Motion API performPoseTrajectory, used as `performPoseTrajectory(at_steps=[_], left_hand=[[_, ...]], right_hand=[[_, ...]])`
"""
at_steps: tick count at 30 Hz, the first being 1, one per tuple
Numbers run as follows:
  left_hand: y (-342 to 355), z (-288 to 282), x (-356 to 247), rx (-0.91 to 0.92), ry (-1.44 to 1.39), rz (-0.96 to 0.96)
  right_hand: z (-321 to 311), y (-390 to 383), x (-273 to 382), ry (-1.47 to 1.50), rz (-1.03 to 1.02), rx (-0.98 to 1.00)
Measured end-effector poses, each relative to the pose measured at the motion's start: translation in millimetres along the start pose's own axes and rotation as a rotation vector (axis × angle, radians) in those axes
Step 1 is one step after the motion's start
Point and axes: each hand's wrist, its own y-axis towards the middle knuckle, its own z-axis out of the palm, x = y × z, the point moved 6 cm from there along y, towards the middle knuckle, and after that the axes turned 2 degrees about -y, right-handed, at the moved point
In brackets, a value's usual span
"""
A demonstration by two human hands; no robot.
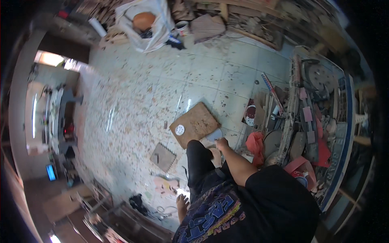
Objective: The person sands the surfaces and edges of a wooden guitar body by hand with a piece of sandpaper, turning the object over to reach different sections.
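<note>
My right hand (221,143) reaches forward past my knee, its fingers closed at the near edge of a flat grey-blue piece (214,135); its exact kind cannot be made out. That piece lies against the right corner of a brown, worn square board (199,123) on the floor. A white perforated disc (179,129) rests on the board's left part. Low beside my body, my left hand (183,199) has its fingers apart and holds nothing visible. Near it lies a pale pinkish, irregular flat piece (165,186).
A grey square mat (163,157) with a small dark block lies left of my knee. Debris litters the tiled floor (133,97). At right stands a cluttered rack (293,105) with discs and a red cloth (255,143). A white sack (150,30) and scraps line the far side.
</note>
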Motion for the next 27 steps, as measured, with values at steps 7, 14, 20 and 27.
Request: performPoseTrajectory(at_steps=[7, 14, 20, 27], left_hand=[[112, 9, -143, 0.24, 0.547, 0.07], [261, 49, -398, 0.398, 0.767, 0.156], [341, 234, -671, 0.209, 0.547, 0.356], [169, 580, -812, 0.705, 0.305, 0.581]], right_hand=[[-46, 18, 3, 0.155, 0.183, -0.035], [-148, 38, 20, 0.267, 0.272, -0.2], [-195, 53, 72, 1.369, 0.531, -0.264], [-278, 169, 155, 1.997, 0.263, -0.081]])
